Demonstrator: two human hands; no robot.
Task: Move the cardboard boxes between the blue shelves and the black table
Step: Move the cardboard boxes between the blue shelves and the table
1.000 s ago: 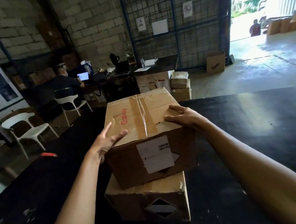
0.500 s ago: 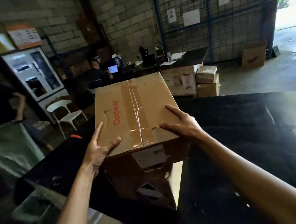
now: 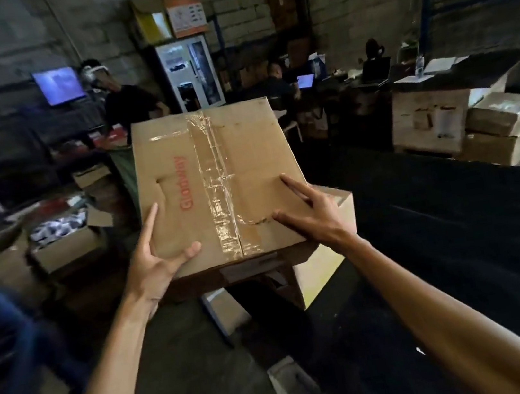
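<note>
While you carry the taped Glodway box (image 3: 216, 183) above the black table's (image 3: 460, 234) left edge, your left hand (image 3: 150, 263) clamps its near corner, thumb on top, and your right hand (image 3: 315, 215) lies flat, fingers spread. Risk: that open palm slipping, tipping the load rightward. Second cardboard box (image 3: 328, 254) sits just below; an open carton (image 3: 62, 239) crowds the floor left.

Beyond the hands, a lit monitor (image 3: 59, 85) glows far left, a white cabinet (image 3: 189, 74) stands centre (glass-fronted), a laptop (image 3: 306, 81) shines further right.
</note>
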